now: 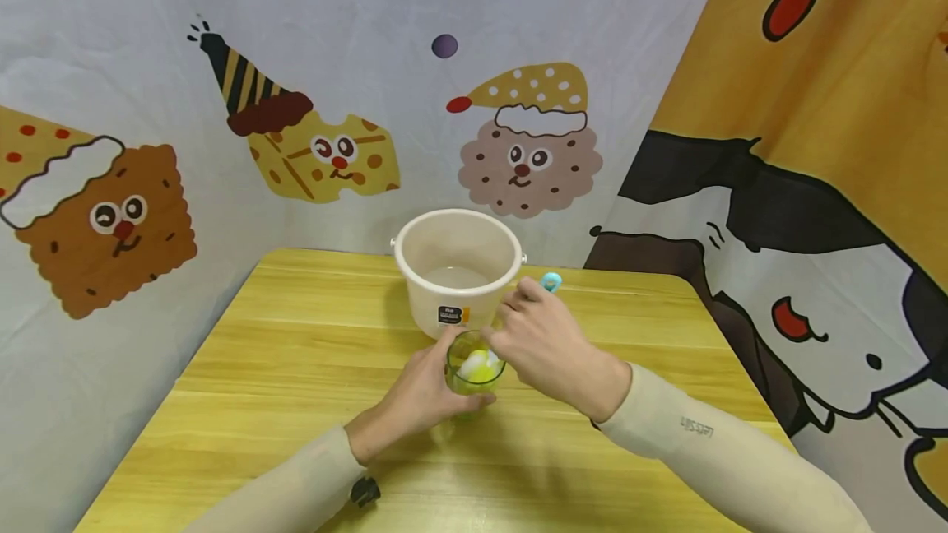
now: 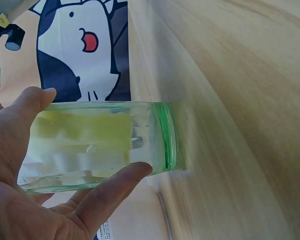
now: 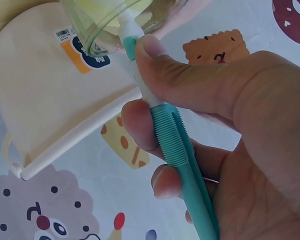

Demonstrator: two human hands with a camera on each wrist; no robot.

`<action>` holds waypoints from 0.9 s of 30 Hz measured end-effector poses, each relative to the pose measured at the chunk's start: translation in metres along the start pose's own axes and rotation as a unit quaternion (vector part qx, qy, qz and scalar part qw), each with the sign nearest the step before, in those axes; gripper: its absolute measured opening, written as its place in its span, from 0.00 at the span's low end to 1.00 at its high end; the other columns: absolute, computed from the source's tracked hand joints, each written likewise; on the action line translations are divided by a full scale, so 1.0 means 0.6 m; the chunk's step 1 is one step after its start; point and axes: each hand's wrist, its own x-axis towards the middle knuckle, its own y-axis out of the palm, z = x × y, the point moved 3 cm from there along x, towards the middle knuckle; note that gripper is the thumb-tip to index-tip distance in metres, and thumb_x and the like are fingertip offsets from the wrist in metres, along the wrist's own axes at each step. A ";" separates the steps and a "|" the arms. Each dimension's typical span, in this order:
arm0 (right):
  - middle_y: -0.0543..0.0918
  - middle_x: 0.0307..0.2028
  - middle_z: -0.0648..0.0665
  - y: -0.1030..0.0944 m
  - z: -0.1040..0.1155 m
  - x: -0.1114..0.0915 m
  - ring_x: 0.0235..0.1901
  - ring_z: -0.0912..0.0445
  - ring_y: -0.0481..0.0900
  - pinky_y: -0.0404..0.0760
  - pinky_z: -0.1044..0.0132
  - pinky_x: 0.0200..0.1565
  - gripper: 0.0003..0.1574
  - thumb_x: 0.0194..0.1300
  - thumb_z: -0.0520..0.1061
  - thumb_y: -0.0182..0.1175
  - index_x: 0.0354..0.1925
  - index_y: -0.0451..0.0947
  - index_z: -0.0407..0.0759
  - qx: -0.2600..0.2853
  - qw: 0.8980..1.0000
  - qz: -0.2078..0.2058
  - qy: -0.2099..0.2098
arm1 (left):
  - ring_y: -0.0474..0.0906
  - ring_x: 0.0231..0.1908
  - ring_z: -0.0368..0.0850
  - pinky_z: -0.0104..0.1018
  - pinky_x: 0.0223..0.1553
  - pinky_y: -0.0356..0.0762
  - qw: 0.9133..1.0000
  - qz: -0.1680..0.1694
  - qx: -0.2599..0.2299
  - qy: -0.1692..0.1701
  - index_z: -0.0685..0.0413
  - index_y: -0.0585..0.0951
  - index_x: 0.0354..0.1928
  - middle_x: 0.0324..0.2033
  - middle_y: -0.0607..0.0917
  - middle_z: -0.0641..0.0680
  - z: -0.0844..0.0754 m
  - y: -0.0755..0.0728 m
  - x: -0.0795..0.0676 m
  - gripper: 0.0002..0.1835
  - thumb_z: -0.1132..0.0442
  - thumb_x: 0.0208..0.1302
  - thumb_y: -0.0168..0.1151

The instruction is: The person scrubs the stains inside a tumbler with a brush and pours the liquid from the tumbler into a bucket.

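Note:
A clear, green-tinted drinking glass (image 1: 457, 383) is in front of the bucket, and my left hand (image 1: 424, 389) grips it round the side. The left wrist view shows its thick green base (image 2: 167, 136) close to the tabletop; whether it touches is hard to tell. Inside the glass sits the yellow and white sponge head (image 1: 480, 366) of a cup brush. My right hand (image 1: 544, 344) holds the brush's teal and white handle (image 3: 171, 135), with the thumb along its neck near the rim. The handle's looped end (image 1: 551, 281) sticks out beyond that hand.
Just behind the glass stands a cream plastic bucket (image 1: 422, 294) with a dark and orange label. Both are on a wood-grain table (image 1: 296, 327). A cartoon-printed cloth (image 1: 355, 6) hangs behind the table and along its right side.

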 end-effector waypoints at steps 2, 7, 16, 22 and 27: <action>0.92 0.32 0.52 -0.003 -0.003 -0.002 0.38 0.52 0.84 0.72 0.57 0.54 0.16 0.54 0.45 0.86 0.38 0.92 0.61 0.004 1.000 -0.003 0.003 | 0.92 0.54 0.45 0.43 0.53 0.93 1.000 0.003 0.004 -0.011 0.36 0.72 0.80 0.60 0.93 0.53 -0.001 0.000 0.001 0.51 0.32 0.61 0.89; 0.89 0.30 0.51 -0.006 -0.009 -0.007 0.38 0.52 0.83 0.73 0.58 0.54 0.15 0.54 0.46 0.85 0.38 0.91 0.61 0.011 1.000 -0.014 0.011 | 0.93 0.56 0.47 0.43 0.55 0.92 0.998 0.014 0.025 -0.057 0.41 0.73 0.79 0.61 0.93 0.53 -0.025 -0.006 0.001 0.51 0.41 0.59 0.93; 0.85 0.26 0.52 -0.005 -0.014 -0.021 0.35 0.53 0.82 0.72 0.58 0.52 0.12 0.58 0.48 0.86 0.36 0.92 0.60 0.036 0.998 -0.048 0.027 | 0.92 0.57 0.46 0.45 0.57 0.92 0.997 0.016 0.015 -0.068 0.40 0.72 0.80 0.64 0.92 0.52 -0.028 -0.005 0.001 0.52 0.44 0.59 0.93; 0.84 0.26 0.51 -0.006 -0.018 -0.034 0.36 0.52 0.82 0.73 0.58 0.52 0.19 0.57 0.63 0.90 0.38 0.92 0.60 0.052 0.995 -0.074 0.036 | 0.92 0.56 0.45 0.43 0.57 0.91 0.997 0.020 0.008 -0.071 0.40 0.72 0.80 0.65 0.92 0.50 -0.033 -0.006 -0.001 0.51 0.45 0.60 0.92; 0.82 0.25 0.51 -0.006 -0.020 -0.042 0.35 0.52 0.81 0.73 0.58 0.50 0.21 0.55 0.63 0.91 0.34 0.89 0.59 0.069 0.992 -0.094 0.043 | 0.92 0.55 0.44 0.41 0.56 0.92 0.997 0.019 0.008 -0.071 0.41 0.72 0.80 0.65 0.91 0.50 -0.033 -0.005 -0.002 0.51 0.45 0.60 0.93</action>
